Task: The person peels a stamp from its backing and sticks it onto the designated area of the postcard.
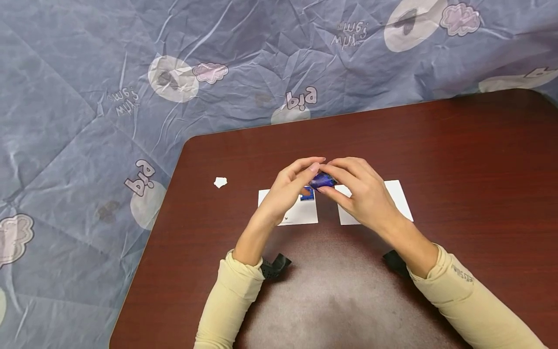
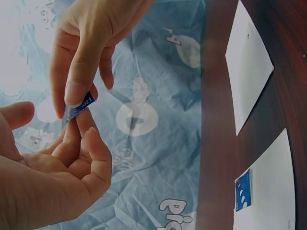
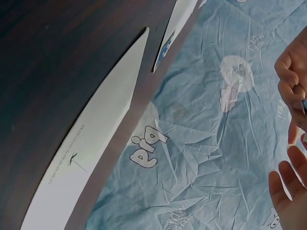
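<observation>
A small blue postage stamp (image 1: 322,181) is between my two hands, raised over the table. My right hand (image 1: 368,198) pinches it, with the thumb pressing on its face in the left wrist view. The curled fingers of my left hand (image 1: 285,189) hold it from below, while the left thumb stays apart. Behind the left hand lies a white envelope (image 1: 301,215) with another blue stamp (image 2: 243,189) at its corner. Under the right hand is a second white envelope (image 1: 398,198), partly hidden. In the right wrist view the held stamp is almost entirely covered by fingers.
A crumpled white paper scrap (image 1: 220,182) lies left of the envelopes on the dark red-brown table (image 1: 196,218). Black straps (image 1: 276,265) show at the sleeve cuffs. A wrinkled blue printed curtain (image 1: 244,43) hangs behind the table's far edge.
</observation>
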{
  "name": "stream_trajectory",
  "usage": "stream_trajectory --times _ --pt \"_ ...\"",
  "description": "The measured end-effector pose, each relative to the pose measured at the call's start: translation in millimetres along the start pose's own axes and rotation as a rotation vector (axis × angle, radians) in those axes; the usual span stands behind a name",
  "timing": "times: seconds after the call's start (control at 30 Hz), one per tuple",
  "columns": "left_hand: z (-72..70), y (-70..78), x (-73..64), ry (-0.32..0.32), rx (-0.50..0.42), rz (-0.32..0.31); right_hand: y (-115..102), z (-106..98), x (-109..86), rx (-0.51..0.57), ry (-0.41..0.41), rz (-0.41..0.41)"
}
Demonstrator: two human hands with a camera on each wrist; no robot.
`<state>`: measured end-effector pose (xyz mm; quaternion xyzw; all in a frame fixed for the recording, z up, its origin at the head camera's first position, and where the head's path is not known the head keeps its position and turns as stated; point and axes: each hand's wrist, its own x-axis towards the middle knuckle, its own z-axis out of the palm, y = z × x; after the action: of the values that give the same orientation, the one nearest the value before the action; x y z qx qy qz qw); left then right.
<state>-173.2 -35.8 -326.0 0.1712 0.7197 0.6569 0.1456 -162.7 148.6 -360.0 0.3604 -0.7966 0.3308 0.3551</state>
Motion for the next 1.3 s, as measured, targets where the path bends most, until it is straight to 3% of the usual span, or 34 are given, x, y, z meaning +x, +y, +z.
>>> stream_trajectory --times 0.33,0.6,0.87,1.03,1.3 --pt "0.4 -1.8 0.7 0.015 0.054 -0.051 1.7 0.5 -1.6 -0.013 -0.071 0.067" --pt "3.1 -2.7 1.0 -0.002 0.208 -0.041 1.3 0.8 -2.9 0.005 -0.124 0.179" --pt "4.6 -3.5 1.5 0.003 0.294 -0.047 2.6 0.7 -2.9 0.044 -0.177 0.189" --pt "4.4 -4.6 2.7 0.000 0.351 -0.068 3.5 0.7 -2.4 0.064 -0.182 0.199" --pt "-0.1 -6.7 4.0 0.015 0.333 -0.048 1.0 -0.5 -1.3 0.047 -0.122 0.215"
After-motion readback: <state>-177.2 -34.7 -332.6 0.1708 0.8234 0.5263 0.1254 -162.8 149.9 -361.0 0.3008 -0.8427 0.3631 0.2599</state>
